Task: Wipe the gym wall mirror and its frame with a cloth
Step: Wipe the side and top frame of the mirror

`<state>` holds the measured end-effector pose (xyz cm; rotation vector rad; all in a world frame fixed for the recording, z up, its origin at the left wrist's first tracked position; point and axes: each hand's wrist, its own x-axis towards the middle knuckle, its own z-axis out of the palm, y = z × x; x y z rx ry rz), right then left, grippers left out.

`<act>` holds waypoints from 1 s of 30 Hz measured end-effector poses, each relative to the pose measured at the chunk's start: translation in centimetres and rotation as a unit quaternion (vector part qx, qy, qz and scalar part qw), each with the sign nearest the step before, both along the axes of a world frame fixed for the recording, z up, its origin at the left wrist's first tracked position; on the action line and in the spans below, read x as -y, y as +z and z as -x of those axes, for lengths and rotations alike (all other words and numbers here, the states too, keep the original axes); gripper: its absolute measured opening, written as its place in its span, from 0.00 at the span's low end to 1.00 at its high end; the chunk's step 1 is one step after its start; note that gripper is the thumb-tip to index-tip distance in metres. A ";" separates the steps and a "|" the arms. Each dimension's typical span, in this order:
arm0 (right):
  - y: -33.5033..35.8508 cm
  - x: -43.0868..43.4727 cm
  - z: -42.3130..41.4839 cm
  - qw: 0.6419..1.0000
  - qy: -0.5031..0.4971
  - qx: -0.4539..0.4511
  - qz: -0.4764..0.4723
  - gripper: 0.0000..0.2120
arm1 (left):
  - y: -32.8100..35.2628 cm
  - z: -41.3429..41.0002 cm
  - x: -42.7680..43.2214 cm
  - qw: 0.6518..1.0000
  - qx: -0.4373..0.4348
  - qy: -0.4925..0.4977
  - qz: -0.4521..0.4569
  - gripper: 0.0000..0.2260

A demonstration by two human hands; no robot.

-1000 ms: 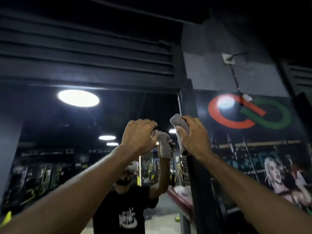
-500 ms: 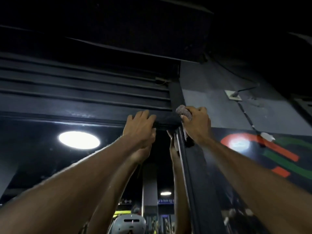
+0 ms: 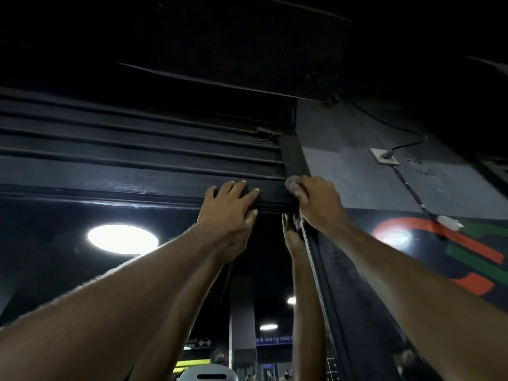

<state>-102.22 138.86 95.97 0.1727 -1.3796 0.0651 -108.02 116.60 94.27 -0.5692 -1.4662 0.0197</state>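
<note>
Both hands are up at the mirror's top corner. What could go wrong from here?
The left hand rests bare on the top frame just above the mirror, so it may leave smears. The cloth is a small wad in the right hand; it may skip the corner.

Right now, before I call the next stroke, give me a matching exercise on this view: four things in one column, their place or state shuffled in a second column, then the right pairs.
Things:
1. left hand
2. cloth
3. round light
4. white wall plate

Places or states:
a. on the grey wall, right of the mirror
b. flat on the top bar of the frame, fingers straight
c. reflected in the mirror glass, at left
d. bunched in the right hand at the top corner of the frame

Pairs: 1-b; 2-d; 3-c; 4-a.
</note>
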 end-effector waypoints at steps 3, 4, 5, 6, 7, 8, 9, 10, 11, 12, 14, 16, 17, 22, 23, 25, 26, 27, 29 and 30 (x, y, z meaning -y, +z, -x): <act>0.9 0.0 -1.5 0.997 0.053 -0.013 0.046 0.14 | 0.0 -0.1 0.3 1.000 0.011 0.005 -0.004 0.25; 1.5 0.4 -2.0 0.994 0.077 -0.025 0.077 0.16 | 0.2 -0.1 0.5 1.000 0.015 -0.001 -0.014 0.25; 1.8 0.8 -2.1 0.989 0.092 -0.028 0.108 0.18 | 0.0 -0.1 0.7 0.999 0.022 -0.008 -0.022 0.25; 2.2 1.5 -2.0 0.986 0.102 -0.029 0.129 0.17 | 0.0 -0.1 0.9 0.999 0.024 -0.010 -0.023 0.25; 2.3 2.2 -1.7 0.986 0.096 -0.025 0.131 0.15 | 0.0 -0.1 1.1 1.000 0.023 -0.008 -0.018 0.25; 2.3 3.0 -1.1 0.990 0.084 -0.017 0.111 0.13 | 0.0 -0.1 1.3 1.000 0.023 -0.003 -0.012 0.25; 2.1 3.7 -0.6 0.995 0.062 -0.012 0.078 0.10 | 0.0 -0.2 1.6 1.000 0.023 0.000 -0.008 0.26; 1.6 4.0 -0.1 0.998 0.039 -0.010 0.041 0.08 | 0.0 -0.2 1.8 1.000 0.026 0.002 -0.008 0.26; 1.0 4.0 0.0 1.000 0.023 -0.005 0.003 0.07 | 0.1 -0.3 1.9 1.000 0.027 0.004 -0.007 0.26; 0.4 3.5 -0.1 0.999 0.018 0.002 -0.037 0.08 | 0.0 -0.3 2.1 1.000 0.029 0.004 -0.006 0.26; -0.6 1.6 -0.4 0.997 0.013 0.011 -0.080 0.13 | -0.3 -0.3 2.1 0.999 0.033 0.000 -0.009 0.26; -1.2 -0.3 -0.5 0.998 0.008 -0.010 -0.058 0.17 | -0.8 0.0 1.9 0.999 0.034 -0.006 -0.012 0.26; -1.5 -0.6 -0.2 0.999 0.011 -0.015 -0.040 0.19 | -1.0 0.2 1.8 0.999 0.032 -0.009 -0.015 0.27; -2.4 0.7 0.6 0.996 -0.034 -0.010 -0.076 0.20 | -1.2 0.5 1.1 0.999 0.042 -0.023 -0.025 0.27; -2.5 0.7 0.1 0.997 -0.027 -0.021 -0.070 0.18 | -1.2 0.5 1.3 0.998 0.043 -0.024 -0.025 0.27; -2.7 0.0 -0.3 0.998 0.009 -0.062 -0.001 0.14 | -1.1 0.5 1.8 0.999 0.035 -0.022 -0.022 0.27; -2.8 0.0 -0.2 0.995 0.034 -0.080 0.047 0.13 | -1.1 0.6 2.0 0.999 0.028 -0.019 -0.023 0.27; -3.1 0.4 0.1 0.992 0.057 -0.090 0.070 0.11 | -1.2 0.6 2.3 0.999 0.022 -0.016 -0.025 0.26; -3.9 2.6 1.3 0.992 0.096 -0.069 0.035 0.10 | -1.4 0.7 2.6 0.999 0.022 -0.024 -0.032 0.26; -4.4 3.8 1.9 0.994 0.098 -0.052 -0.002 0.10 | -1.4 0.8 2.8 0.998 0.024 -0.032 -0.038 0.26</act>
